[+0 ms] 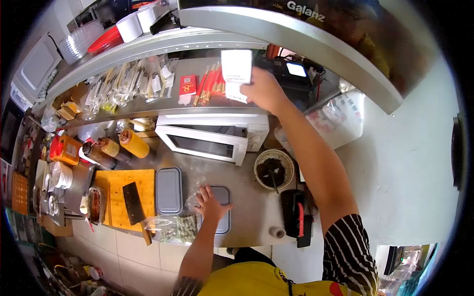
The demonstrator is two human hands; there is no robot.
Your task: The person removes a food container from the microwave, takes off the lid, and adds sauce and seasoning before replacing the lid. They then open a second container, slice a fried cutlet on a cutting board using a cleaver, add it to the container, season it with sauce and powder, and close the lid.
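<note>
My right hand (264, 91) is raised to the shelf and pinches a white paper receipt (236, 66) between thumb and fingers. Behind the receipt lie red-wrapped chopsticks (211, 85). Down on the counter, my left hand (211, 204) rests with spread fingers on a grey-lidded container (223, 197), partly covering it. A second grey-lidded container (169, 190) sits just to its left. Close to my left wrist is a clear plastic bag of greenish contents (183, 228).
A cleaver (132, 202) lies on the wooden cutting board (111, 182). Sauce bottles (134, 143) stand behind it. A white microwave (207, 138) is under the shelf, with a bowl of dark contents (274, 170) at its right. A black tape dispenser (295, 214) stands near the front edge.
</note>
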